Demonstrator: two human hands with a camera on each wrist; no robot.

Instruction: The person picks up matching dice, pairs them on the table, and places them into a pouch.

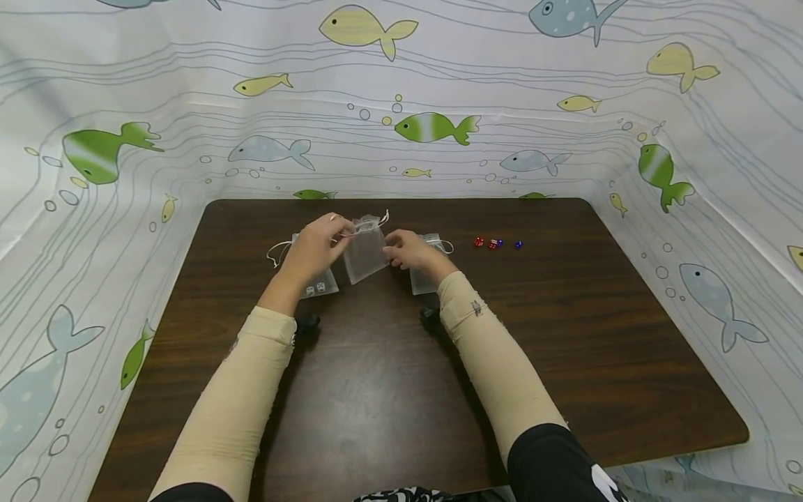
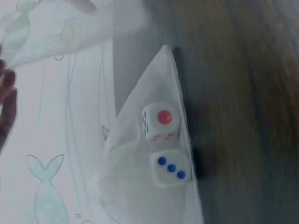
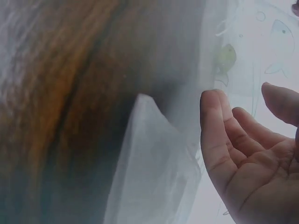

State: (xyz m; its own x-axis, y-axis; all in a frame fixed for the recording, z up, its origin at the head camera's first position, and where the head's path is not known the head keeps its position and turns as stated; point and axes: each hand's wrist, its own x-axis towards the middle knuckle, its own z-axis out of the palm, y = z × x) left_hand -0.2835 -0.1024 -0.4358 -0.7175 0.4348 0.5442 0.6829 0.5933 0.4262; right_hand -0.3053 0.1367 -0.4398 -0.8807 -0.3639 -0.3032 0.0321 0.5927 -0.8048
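Note:
My left hand (image 1: 316,245) pinches a sheer white drawstring pouch (image 1: 365,256) near its gathered top, so it hangs above the table. Beside the pouch's right edge is my right hand (image 1: 410,251); its fingers (image 3: 212,126) are loosely extended, and whether they touch the mesh I cannot tell. Under my left hand lies a second pouch (image 1: 330,287) holding white dice; the left wrist view shows one die with a red dot (image 2: 161,122) and one with blue dots (image 2: 170,169). A third pouch (image 1: 422,284) lies partly hidden under my right hand.
On the dark wooden table (image 1: 376,390), right of the pouches, sit red dice (image 1: 479,242) and blue dice (image 1: 518,244). A fish-patterned white curtain (image 1: 351,160) rises behind and along the table's sides.

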